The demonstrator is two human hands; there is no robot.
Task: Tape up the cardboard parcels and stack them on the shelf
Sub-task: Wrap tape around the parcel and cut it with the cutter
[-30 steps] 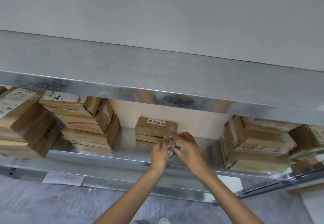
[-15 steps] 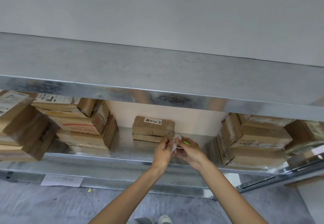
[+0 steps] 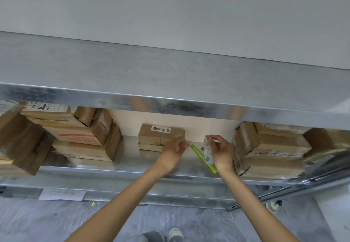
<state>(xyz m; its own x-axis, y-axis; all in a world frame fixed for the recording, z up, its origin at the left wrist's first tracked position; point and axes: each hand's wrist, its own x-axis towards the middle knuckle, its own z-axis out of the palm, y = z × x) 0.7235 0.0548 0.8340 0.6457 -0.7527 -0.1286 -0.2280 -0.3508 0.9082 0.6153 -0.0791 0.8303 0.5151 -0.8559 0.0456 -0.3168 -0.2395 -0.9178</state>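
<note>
A small flat cardboard parcel [image 3: 161, 136] with a white label lies on a second flat parcel on the lower metal shelf [image 3: 132, 168], against the back wall. My left hand [image 3: 175, 148] is blurred just in front of this parcel's right end, fingers drawn together; I cannot tell whether it holds anything. My right hand [image 3: 220, 151] is further right, and its fingers pinch a crumpled white printed piece [image 3: 207, 148] together with a long green tool [image 3: 205, 159] that slants down to the right. The tool's tip points toward my left fingertips.
Stacks of taped cardboard parcels stand at the shelf's left [image 3: 81, 139] and right [image 3: 272, 151]. The upper metal shelf [image 3: 170, 82] overhangs the lower one. A sheet of paper [image 3: 62, 194] lies on the grey floor, and my shoes [image 3: 175, 234] are below.
My hands were together on the white piece in front of the small parcel. They have separated: the right moved right with the white piece and green tool, the left stayed by the parcel.
</note>
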